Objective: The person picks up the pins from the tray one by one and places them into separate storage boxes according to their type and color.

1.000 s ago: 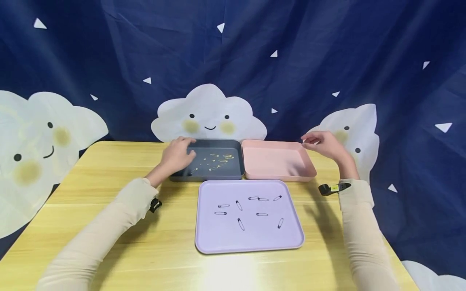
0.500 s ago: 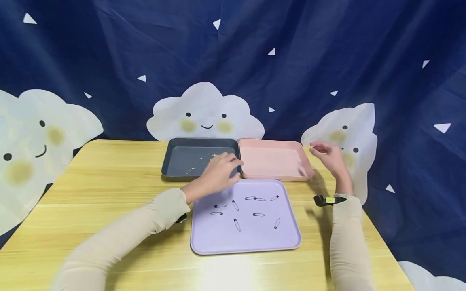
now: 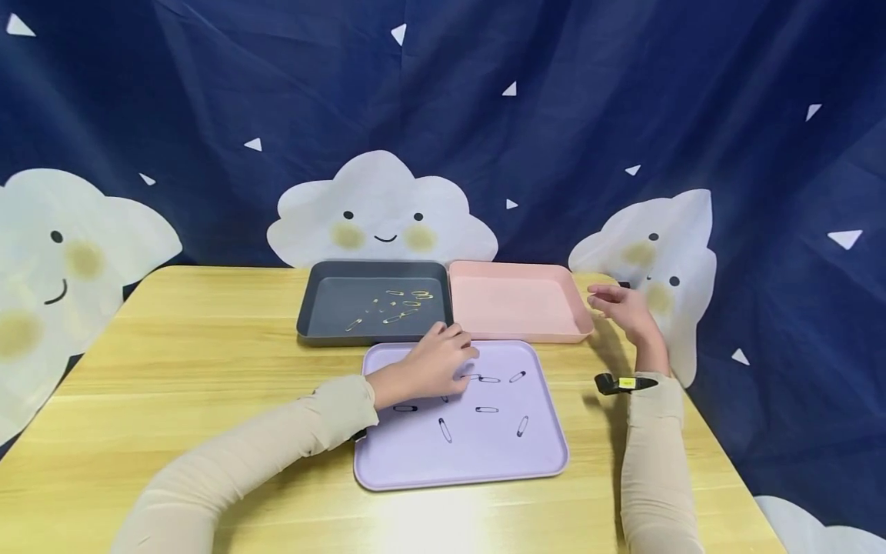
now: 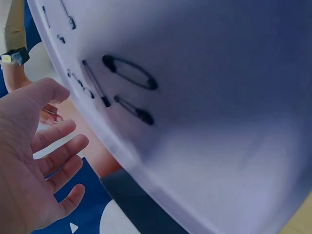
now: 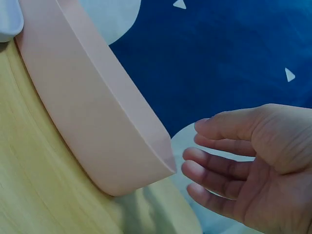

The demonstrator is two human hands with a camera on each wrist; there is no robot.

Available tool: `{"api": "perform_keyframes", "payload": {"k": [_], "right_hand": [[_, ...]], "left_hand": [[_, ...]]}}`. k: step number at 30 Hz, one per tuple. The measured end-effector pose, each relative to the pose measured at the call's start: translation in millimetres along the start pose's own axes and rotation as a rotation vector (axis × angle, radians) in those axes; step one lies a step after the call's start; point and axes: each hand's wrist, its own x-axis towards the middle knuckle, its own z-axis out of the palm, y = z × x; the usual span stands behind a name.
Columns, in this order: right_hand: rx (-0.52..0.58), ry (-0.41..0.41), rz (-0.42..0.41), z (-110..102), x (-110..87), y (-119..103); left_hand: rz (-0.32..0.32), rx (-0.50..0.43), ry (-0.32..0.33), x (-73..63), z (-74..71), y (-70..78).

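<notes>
My left hand [image 3: 434,368] hovers above the back left of the lilac tray [image 3: 484,459], fingers loosely bent and holding nothing. Several silver safety pins with black heads lie scattered there, one safety pin [image 3: 487,410] near the middle; my hand hides some others. In the left wrist view, the thumb and fingers of the left hand [image 4: 44,151] are spread apart, beyond a large-looking safety pin [image 4: 130,73]. My right hand [image 3: 628,314] is raised just right of the pink tray [image 3: 514,300]. In the right wrist view its relaxed fingers [image 5: 214,181] are near the tray's corner, with nothing in them.
A dark grey tray [image 3: 325,308] at the back left holds several gold safety pins [image 3: 411,304] and tiny gold bits. It stands against the pink tray. All the trays are on a wooden table [image 3: 208,346]; a blue curtain [image 3: 554,92] hangs behind.
My left hand has moved from the grey tray rightward and toward me, over the lilac tray. My right hand has shifted slightly right and lower, away from the pink tray's rim.
</notes>
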Motion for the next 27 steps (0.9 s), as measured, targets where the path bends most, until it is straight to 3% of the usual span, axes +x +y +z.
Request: {"api": "perform_keyframes", "payload": {"k": [7, 18, 27], "right_hand": [[0.117, -0.101, 0.069, 3.0, 2.1, 9.8], [0.125, -0.150, 0.067, 5.7, 0.2, 9.5], [0.130, -0.132, 0.088, 6.2, -0.2, 8.7]], "left_hand": [[0.040, 0.036, -0.069, 1.8, 5.1, 3.0], [0.081, 0.104, -0.119, 15.4, -3.9, 3.0], [0.102, 0.172, -0.218, 25.3, -3.5, 8.6]]}}
